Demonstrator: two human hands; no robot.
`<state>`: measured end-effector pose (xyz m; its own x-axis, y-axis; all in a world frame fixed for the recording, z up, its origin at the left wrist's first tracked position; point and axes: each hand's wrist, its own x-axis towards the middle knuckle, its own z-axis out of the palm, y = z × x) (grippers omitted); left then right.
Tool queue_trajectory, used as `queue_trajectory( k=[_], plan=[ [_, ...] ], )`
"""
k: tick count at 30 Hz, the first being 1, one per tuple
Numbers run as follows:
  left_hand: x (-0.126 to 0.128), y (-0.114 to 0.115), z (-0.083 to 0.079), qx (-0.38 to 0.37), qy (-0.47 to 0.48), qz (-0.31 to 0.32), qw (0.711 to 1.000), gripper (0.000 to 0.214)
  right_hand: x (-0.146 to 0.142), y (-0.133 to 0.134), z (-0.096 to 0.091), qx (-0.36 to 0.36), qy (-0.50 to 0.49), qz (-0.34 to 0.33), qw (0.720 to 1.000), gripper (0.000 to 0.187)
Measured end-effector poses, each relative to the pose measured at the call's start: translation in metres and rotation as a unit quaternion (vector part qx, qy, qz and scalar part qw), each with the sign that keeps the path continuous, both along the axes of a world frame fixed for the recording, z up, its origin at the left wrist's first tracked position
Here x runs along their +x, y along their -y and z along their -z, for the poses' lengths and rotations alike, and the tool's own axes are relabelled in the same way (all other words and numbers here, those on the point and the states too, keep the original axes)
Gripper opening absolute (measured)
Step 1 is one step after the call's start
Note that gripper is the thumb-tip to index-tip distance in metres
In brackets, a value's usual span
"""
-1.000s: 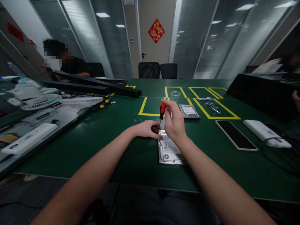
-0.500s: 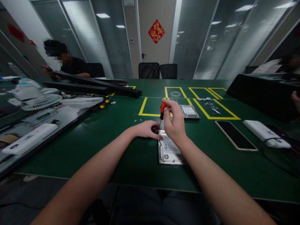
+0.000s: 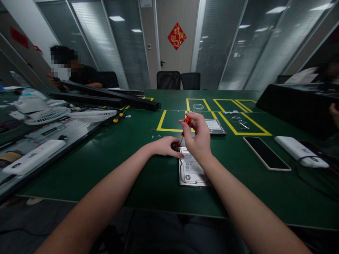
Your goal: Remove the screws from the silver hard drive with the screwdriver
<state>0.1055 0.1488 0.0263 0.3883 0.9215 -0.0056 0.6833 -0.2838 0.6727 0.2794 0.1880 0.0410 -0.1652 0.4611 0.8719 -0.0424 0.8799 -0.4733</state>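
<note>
A silver hard drive (image 3: 194, 171) lies flat on the green table in front of me, label side up. My right hand (image 3: 197, 135) is closed on a red-and-black screwdriver (image 3: 187, 122). Its thin shaft slants down to the drive's far left corner; my fingers partly cover the handle, and the exact tip contact is too small to make out. My left hand (image 3: 166, 146) grips that same corner, thumb over the edge and fingers curled close to the shaft. Several tiny screws (image 3: 156, 136) lie on the table beyond my left hand.
A second hard drive (image 3: 215, 127) and a clear cup (image 3: 198, 107) stand behind my right hand. To the right are glasses (image 3: 240, 122), a phone (image 3: 266, 153) and a white power bank (image 3: 300, 151). Fan parts (image 3: 47, 114) and a panel crowd the left; a person (image 3: 84, 76) sits beyond.
The screwdriver's handle has tilted a little to the right, and the fingers of my right hand have shifted around it. My left hand and the hard drive have stayed put.
</note>
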Motion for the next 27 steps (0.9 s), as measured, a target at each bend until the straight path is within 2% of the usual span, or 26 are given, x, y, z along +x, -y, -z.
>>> queue_trajectory(
  k=[5,15,27],
  plan=[
    [0.0004,0.0006,0.0002,0.000,0.003,-0.003,1.000,0.060,0.0017,0.0024,-0.0041,0.034,0.008,0.029,0.999,0.024],
    [-0.0003,0.0001,0.0025,0.006,0.009,0.005,1.000,0.057,0.0023,0.0085,-0.0100,0.038,0.006,0.023,0.999,0.022],
    [-0.0006,-0.0009,0.0030,0.018,0.003,0.008,1.000,0.058,0.0052,0.0086,-0.0101,0.039,0.034,0.013,0.999,0.035]
  ],
)
